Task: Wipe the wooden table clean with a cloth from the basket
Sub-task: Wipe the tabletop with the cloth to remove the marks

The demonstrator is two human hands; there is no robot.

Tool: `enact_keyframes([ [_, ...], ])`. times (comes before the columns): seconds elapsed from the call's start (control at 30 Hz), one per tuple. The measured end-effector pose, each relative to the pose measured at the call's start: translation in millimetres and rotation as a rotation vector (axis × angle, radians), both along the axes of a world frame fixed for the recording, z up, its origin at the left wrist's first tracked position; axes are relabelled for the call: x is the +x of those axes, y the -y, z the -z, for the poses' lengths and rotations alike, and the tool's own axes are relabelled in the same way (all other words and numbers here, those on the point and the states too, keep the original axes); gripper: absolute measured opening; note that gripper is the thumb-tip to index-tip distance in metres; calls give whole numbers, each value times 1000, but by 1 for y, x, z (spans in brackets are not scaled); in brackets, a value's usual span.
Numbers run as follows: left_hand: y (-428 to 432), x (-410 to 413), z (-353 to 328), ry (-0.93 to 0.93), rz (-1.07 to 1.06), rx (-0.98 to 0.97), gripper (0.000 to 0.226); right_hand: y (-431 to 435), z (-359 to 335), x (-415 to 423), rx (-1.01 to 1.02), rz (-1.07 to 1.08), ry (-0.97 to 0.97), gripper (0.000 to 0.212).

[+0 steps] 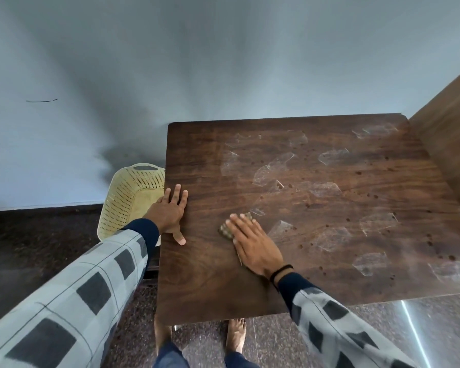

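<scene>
The right hand (252, 245) lies flat with fingers spread, pressing a small brownish cloth (225, 229) down on the wooden table (210, 282). The cloth peeks out under the fingertips. Left of that hand, the left hand (170, 211) rests flat and open on the table's edge, and just past it a cream basket (128, 192) with little holes leans, showing its bare bottom. Pale smears (274, 168) and dark spots (359, 172) lie beyond the cloth.
</scene>
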State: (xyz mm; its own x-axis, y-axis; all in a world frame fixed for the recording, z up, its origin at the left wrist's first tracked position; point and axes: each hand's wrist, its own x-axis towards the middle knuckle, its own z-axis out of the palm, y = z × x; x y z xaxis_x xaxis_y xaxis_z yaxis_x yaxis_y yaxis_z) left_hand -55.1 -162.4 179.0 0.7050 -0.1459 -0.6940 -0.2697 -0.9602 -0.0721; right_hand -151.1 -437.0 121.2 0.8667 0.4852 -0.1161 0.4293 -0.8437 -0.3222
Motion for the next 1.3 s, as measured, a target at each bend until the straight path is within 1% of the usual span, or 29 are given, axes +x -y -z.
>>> enact_keyframes([
  [0.07, 1, 0, 0, 3, 0, 1, 158, -12, -1, 5, 33, 137, -36, 54],
  [0.1, 1, -1, 0, 3, 0, 4, 158, -15, 0, -3, 35, 127, -26, 54],
  [0.23, -1, 0, 0, -7, -6, -1, 159, -4, 3, -42, -2, -194, 36, 54],
  [0.3, -1, 0, 0, -23, -16, -6, 159, 4, 4, -24, -22, -249, 37, 55],
  [0.37, 0, 1, 0, -37, -24, -2, 160, 0, 4, 11, -40, -209, 35, 56],
  [0.4, 0, 2, 0, -38, -25, 1, 160, -5, 3, 31, -42, -149, 23, 57],
  [0.5, 0, 2, 2, -28, -21, 2, 160, -20, -2, 74, -5, 137, -28, 56],
  [0.57, -2, 2, 4, -25, -24, 1, 161, -31, 0, 72, 21, 250, -15, 54],
  [0.6, -2, 3, 5, -24, -26, 5, 162, -36, 0, 61, 30, 239, -12, 54],
  [0.63, -1, 3, 7, -23, -26, 11, 162, -37, 1, 46, 32, 185, -1, 53],
  [0.73, 1, 4, 8, -22, -39, 20, 164, -27, 2, 5, 10, -43, 34, 54],
  [0.8, 3, 4, 8, -24, -45, 26, 164, -18, 3, 7, -15, -137, 42, 55],
  [0.87, 5, 5, 8, -22, -47, 28, 164, -15, 4, 28, -38, -170, 47, 56],
  [1.03, -1, 3, 10, 11, -8, -7, 162, -27, 2, 124, -45, -8, 18, 56],
  [1.13, -4, 2, 11, 28, 10, -26, 161, -42, -3, 169, 12, 186, -23, 55],
  [1.2, -3, 1, 11, 42, 13, -27, 161, -53, -2, 176, 50, 305, -28, 55],
  [1.23, -3, 1, 11, 45, 13, -23, 161, -57, -1, 170, 60, 307, -22, 55],
  [1.3, -2, 0, 11, 54, 19, -13, 160, -57, 2, 144, 53, 155, -9, 56],
])
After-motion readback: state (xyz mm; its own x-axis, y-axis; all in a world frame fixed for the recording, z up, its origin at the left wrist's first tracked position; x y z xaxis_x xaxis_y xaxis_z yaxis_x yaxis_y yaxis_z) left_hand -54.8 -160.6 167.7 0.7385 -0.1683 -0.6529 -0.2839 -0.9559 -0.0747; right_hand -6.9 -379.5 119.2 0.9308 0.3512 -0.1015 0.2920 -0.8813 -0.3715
